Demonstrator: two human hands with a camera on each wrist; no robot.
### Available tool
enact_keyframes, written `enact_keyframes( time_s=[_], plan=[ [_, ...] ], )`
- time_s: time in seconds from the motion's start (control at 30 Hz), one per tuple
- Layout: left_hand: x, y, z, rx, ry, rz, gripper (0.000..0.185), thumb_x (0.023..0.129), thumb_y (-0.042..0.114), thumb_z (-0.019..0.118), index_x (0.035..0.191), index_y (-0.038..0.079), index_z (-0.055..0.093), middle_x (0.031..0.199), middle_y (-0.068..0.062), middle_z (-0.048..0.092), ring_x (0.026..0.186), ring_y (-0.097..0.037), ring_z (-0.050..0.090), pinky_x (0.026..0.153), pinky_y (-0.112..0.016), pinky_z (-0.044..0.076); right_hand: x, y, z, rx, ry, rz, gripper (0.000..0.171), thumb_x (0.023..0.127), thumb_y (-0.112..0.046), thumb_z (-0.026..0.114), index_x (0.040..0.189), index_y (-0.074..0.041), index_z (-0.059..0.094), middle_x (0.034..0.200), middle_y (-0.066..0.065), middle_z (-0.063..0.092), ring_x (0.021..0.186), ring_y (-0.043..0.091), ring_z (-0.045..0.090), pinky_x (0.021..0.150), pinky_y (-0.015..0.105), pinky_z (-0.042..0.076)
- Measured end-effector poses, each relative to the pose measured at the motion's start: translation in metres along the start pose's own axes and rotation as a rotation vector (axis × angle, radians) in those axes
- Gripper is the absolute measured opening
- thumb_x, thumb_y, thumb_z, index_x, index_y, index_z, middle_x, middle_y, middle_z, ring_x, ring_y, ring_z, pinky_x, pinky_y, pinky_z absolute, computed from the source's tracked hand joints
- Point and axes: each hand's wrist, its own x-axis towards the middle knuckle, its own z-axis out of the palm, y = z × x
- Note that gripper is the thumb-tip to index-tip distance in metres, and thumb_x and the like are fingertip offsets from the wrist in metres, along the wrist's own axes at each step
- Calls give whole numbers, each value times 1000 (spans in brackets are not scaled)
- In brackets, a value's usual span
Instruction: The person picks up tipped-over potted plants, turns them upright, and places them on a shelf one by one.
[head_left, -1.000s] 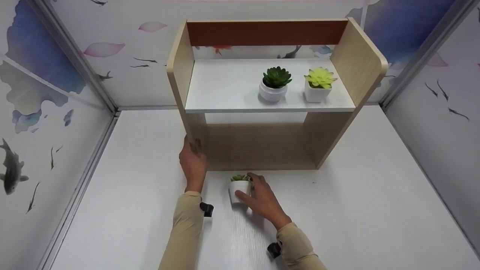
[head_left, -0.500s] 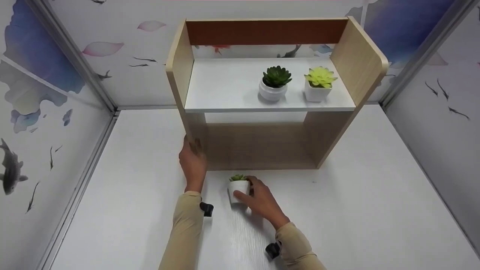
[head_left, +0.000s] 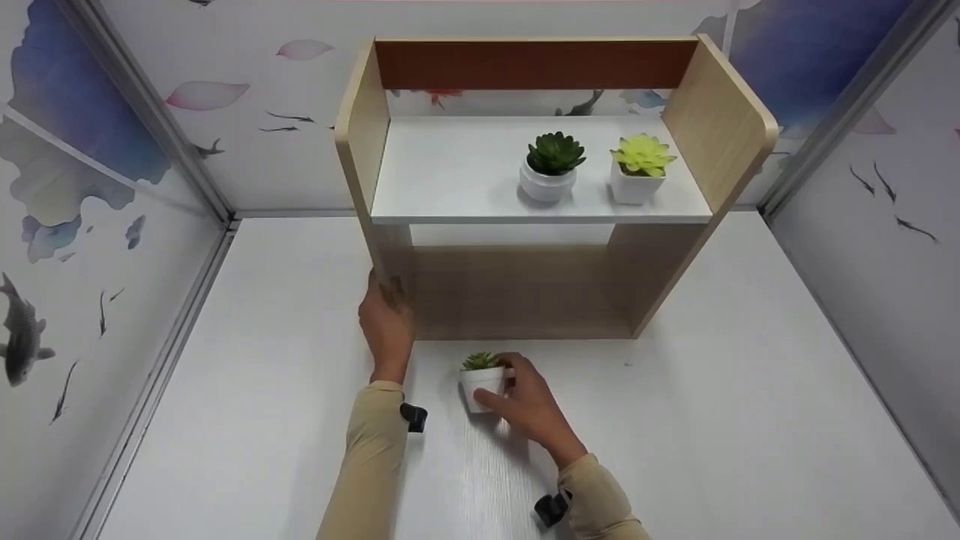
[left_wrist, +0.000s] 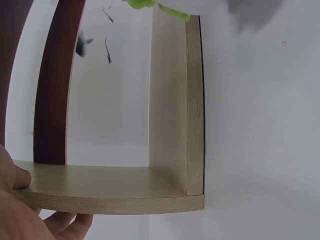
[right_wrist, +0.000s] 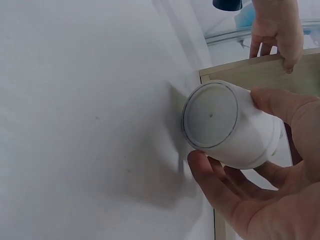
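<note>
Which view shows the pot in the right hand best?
The right wrist view: the pot fills it, base toward the camera, lifted off the table, the right hand gripping it. The head view shows it small, with its plant. The left wrist view misses it.

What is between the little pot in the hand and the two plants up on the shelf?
In the head view, only bare white shelf board and the open wooden cubby below it lie between the held pot and both plants.
</note>
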Motion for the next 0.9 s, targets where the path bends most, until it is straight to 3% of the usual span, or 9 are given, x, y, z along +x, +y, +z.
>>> enact_keyframes(
  time_s=[0.23, 0.43, 0.57, 0.73, 0.9],
  plan=[
    [1, -1, 0, -1, 4, 1, 42, 109, 17, 49, 148, 1, 49, 144, -18, 59, 132, -31, 58, 108, -47, 48, -12, -3, -1, -12, 2, -61, 64, 87, -27, 83, 137, -8, 49, 133, 13, 57, 118, 32, 60, 89, 45, 56],
    [1, -3, 1, 5, 11, 9, 41, 109, 17, 50, 147, 0, 50, 142, -19, 60, 130, -32, 60, 106, -49, 49, -16, -5, -2, -59, 16, -61, 62, 82, -15, 87, 129, -9, 48, 128, 13, 60, 107, 26, 59, 82, 40, 55],
    [1, -3, 1, 2, 10, 0, 40, 109, 16, 50, 146, 0, 50, 140, -19, 62, 128, -32, 62, 104, -48, 51, -19, -3, -1, -66, 23, -78, 65, 79, -8, 87, 128, -9, 45, 130, 16, 60, 109, 27, 60, 81, 39, 54],
    [2, -1, 0, -24, -8, -12, 41, 110, 17, 49, 147, 2, 49, 140, -18, 63, 128, -29, 61, 103, -46, 51, -22, -2, 0, -72, 38, -112, 77, 76, -1, 87, 138, -6, 42, 139, 18, 55, 124, 35, 57, 92, 48, 54],
    [2, 1, 0, -24, -9, -17, 41, 110, 16, 49, 148, 1, 48, 140, -18, 62, 128, -28, 62, 102, -45, 51, -24, 1, 1, -109, 38, -149, 83, 74, 4, 88, 145, -3, 44, 143, 19, 53, 132, 37, 53, 107, 56, 46]
  ],
)
